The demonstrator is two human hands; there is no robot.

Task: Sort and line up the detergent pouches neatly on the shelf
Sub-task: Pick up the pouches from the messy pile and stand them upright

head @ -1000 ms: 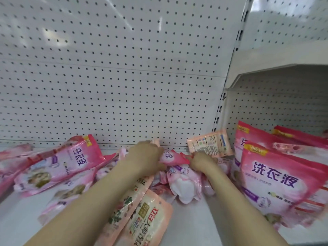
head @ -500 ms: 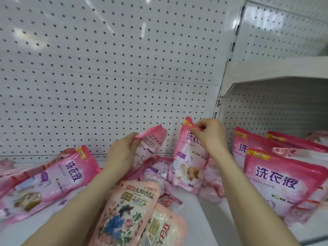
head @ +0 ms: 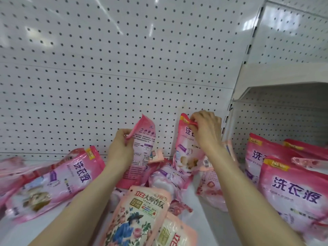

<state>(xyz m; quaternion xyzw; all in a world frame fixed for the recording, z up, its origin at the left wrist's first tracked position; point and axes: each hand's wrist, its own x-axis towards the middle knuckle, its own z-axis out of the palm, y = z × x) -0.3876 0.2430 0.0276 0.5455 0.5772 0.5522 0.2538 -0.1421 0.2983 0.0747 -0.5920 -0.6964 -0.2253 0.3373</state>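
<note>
My left hand [head: 119, 150] grips the top edge of a pink detergent pouch [head: 142, 148] that shows its printed back and stands upright. My right hand [head: 206, 129] pinches the top corner of a second pink pouch [head: 185, 151], front side out, held upright near the pegboard. Below both lies a jumble of pink pouches [head: 166, 178] on the white shelf [head: 198, 222]. A peach pouch with a lady in a blue hat [head: 136, 217] lies in front, over another peach pouch [head: 175, 235].
Large pink pouches [head: 294, 196] stand in a row at the right, under a low white shelf board [head: 284, 73]. More pink pouches [head: 53, 181] lie flat at the left. A white pegboard wall [head: 124, 68] backs the shelf.
Both hands went from reaching into the pile to lifting one pouch each upright; since half a second ago they have barely moved. The peach pouch in front has slid nearer.
</note>
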